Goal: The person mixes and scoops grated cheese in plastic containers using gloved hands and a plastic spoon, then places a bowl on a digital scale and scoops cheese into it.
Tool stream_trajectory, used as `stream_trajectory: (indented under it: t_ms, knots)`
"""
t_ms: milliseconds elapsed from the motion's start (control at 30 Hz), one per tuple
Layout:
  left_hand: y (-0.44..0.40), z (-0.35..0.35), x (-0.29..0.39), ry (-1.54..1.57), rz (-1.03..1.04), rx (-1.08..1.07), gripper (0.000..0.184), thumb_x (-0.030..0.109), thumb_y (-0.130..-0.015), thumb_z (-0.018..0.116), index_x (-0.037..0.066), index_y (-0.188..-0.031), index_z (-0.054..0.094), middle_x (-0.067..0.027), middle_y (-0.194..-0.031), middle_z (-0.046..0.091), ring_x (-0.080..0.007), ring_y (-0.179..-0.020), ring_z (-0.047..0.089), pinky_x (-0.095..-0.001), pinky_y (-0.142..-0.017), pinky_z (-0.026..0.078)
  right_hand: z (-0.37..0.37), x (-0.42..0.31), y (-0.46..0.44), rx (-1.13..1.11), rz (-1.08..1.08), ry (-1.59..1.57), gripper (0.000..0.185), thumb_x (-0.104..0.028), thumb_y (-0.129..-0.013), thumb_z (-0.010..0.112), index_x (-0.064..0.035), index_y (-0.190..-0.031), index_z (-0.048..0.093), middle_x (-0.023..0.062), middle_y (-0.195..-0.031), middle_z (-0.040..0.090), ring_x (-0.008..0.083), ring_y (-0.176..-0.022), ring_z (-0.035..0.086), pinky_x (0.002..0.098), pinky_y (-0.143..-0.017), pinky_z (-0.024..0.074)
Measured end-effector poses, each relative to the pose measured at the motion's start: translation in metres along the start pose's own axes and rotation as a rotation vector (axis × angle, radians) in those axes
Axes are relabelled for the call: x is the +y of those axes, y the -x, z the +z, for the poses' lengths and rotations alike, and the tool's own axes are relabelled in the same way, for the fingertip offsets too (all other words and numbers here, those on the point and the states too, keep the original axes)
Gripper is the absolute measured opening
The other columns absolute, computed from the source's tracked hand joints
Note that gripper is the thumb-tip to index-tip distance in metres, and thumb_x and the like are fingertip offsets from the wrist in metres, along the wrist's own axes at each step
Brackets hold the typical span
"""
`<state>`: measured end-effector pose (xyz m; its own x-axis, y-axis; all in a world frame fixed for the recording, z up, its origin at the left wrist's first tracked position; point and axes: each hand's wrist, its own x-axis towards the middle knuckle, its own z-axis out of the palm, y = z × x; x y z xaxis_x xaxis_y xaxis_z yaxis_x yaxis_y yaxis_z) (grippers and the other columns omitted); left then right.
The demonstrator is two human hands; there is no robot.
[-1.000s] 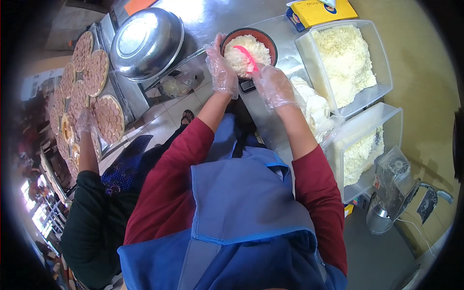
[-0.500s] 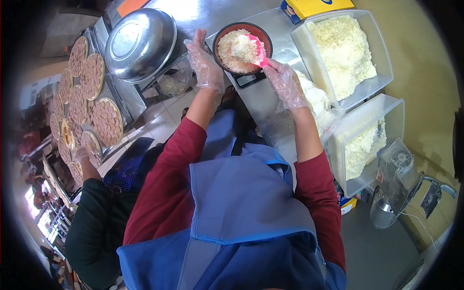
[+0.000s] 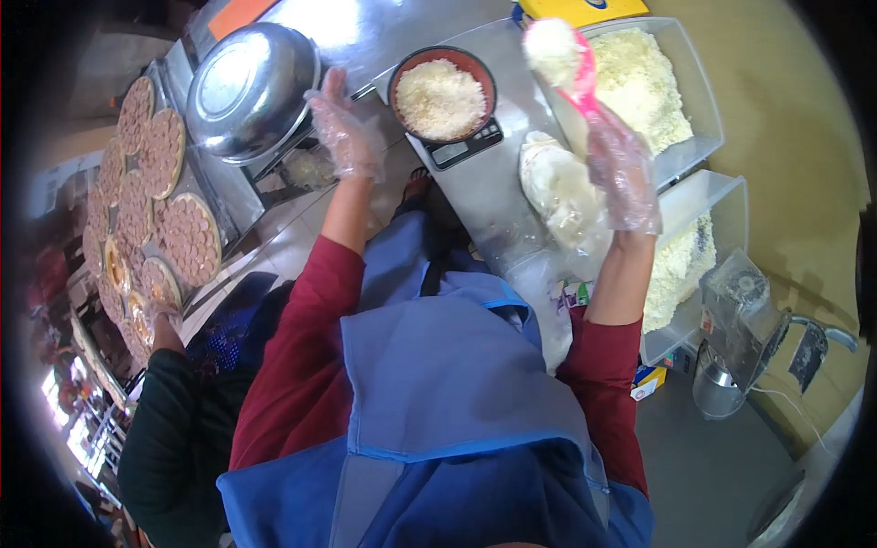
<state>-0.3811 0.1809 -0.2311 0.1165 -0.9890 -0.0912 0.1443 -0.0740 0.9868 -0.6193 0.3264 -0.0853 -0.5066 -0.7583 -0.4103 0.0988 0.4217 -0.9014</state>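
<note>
My right hand (image 3: 623, 169), in a clear plastic glove, grips a pink scoop (image 3: 582, 78) heaped with white shreds, over the near edge of the upper tub (image 3: 703, 91) of shredded cheese. My left hand (image 3: 345, 132), gloved too, is raised left of the bowl with its fingers apart and nothing in it. The dark-rimmed bowl (image 3: 399, 102) holds white shreds (image 3: 442, 99) and sits on a small black scale (image 3: 466, 144). A plastic bag with white contents (image 3: 557, 187) lies between the bowl and my right hand.
An upturned metal basin (image 3: 251, 91) stands on the left. Beyond it are several topped pizza rounds (image 3: 187, 239), where a co-worker's gloved hand (image 3: 163, 310) rests. A second tub (image 3: 681, 265), a metal-and-plastic machine (image 3: 740, 306) and a yellow box (image 3: 594, 11) are at the right.
My right hand has lifted the loaded scoop out of the bowl and moved right, to the upper tub. My left hand has moved left, away from the bowl's side.
</note>
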Motion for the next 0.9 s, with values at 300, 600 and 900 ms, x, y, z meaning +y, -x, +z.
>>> stream_trajectory:
  t_ms: [300,600,900]
  knots:
    - [-0.004,-0.002,0.001,-0.016,-0.023,0.002,0.077,0.060,-0.095,0.010,0.002,-0.138,0.036,-0.0140,-0.140,0.041,-0.0246,-0.136,0.028,-0.0421,-0.112,0.014,-0.108,0.052,-0.096,0.467,-0.385,1.007,0.048,-0.017,-0.087,0.054,-0.0024,-0.132,0.047,0.0100,-0.068,0.060,0.0224,-0.059,0.057,0.0360,-0.057,0.0457]
    - [0.002,0.005,0.002,-0.018,-0.038,-0.060,0.072,0.058,-0.096,0.014,0.005,-0.139,0.037,-0.0112,-0.141,0.041,-0.0237,-0.134,0.029,-0.0432,-0.111,0.015,-0.001,-0.029,-0.009,0.332,-0.243,0.907,0.045,-0.014,-0.088,0.049,-0.0141,-0.133,0.049,0.0222,-0.080,0.064,0.0328,-0.067,0.061,0.0439,-0.063,0.0467]
    - [0.021,0.027,0.002,-0.128,0.000,-0.088,0.047,0.029,-0.099,0.030,-0.002,-0.129,0.047,-0.0140,-0.126,0.054,-0.0224,-0.116,0.049,-0.0346,-0.102,0.032,0.066,0.015,-0.010,-0.053,-0.719,1.204,0.037,-0.012,-0.082,0.058,-0.0143,-0.119,0.060,0.0133,-0.076,0.063,0.0294,-0.066,0.060,0.0399,-0.064,0.0482]
